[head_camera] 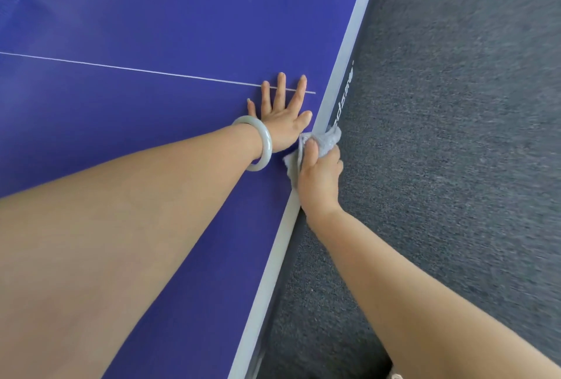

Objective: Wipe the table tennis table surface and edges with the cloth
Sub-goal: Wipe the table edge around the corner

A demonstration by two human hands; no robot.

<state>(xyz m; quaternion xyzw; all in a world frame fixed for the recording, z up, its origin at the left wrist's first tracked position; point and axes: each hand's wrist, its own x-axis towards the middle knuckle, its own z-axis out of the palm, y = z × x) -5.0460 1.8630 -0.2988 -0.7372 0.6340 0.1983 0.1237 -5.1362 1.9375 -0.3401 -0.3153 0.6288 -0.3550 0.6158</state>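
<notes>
**Now: cloth at the rim of the table**

From my feed I see the right hand curled round the grey cloth, thumb on top, pressing it against the pale edge band of the blue table, where it wraps over the rim. The left hand lies flat on the playing surface just beside it, fingers straight and spread, holding nothing, its fingertips crossing the thin white line. A pale bangle circles the left wrist. Dark grey carpet lies beyond the edge.
</notes>
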